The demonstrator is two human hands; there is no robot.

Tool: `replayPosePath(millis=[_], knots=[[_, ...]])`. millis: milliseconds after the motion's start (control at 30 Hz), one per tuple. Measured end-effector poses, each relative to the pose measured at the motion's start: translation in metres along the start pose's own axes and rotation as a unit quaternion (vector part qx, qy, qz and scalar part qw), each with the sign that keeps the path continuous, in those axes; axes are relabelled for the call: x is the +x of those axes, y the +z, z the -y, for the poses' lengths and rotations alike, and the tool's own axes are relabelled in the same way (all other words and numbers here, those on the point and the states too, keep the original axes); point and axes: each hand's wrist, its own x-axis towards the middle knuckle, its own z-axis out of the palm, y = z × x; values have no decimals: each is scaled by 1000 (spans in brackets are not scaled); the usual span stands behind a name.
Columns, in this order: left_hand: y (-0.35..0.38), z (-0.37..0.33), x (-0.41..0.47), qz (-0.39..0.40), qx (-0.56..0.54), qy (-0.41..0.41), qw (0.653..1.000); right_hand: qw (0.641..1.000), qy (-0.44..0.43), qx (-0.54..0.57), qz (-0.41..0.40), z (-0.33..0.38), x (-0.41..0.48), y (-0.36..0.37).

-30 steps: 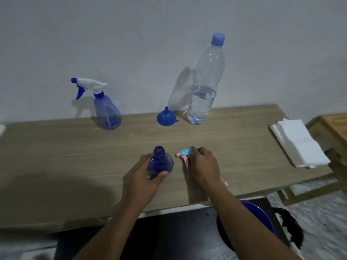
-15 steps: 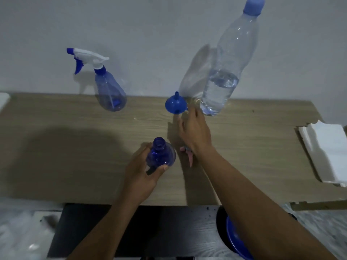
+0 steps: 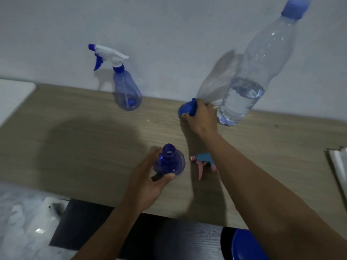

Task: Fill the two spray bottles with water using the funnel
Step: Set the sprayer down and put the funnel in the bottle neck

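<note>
My right hand [image 3: 201, 117] has its grip closed on the funnel [image 3: 185, 109]; my left hand [image 3: 148, 182] grips the uncapped spray bottle [image 3: 169, 162] on the table [image 3: 84, 139].

- My left hand [image 3: 150, 182] holds the open-necked dark blue translucent plastic spray bottle [image 3: 170, 162], upright, at centre frame.
- My right hand [image 3: 201, 117] grips the small blue plastic funnel [image 3: 186, 108], spout up, above centre.
- A pale blue spray bottle with white trigger head [image 3: 124, 85] stands upright, upper left.
- A clear, part-filled, blue-capped water bottle [image 3: 251, 79] stands upper right.
</note>
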Motion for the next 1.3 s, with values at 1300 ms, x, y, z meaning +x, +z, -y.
replayPosePath(millis=[1300], knots=[[-31, -37, 15, 81, -18, -35, 996, 944, -61, 321, 35, 67, -165, -49]])
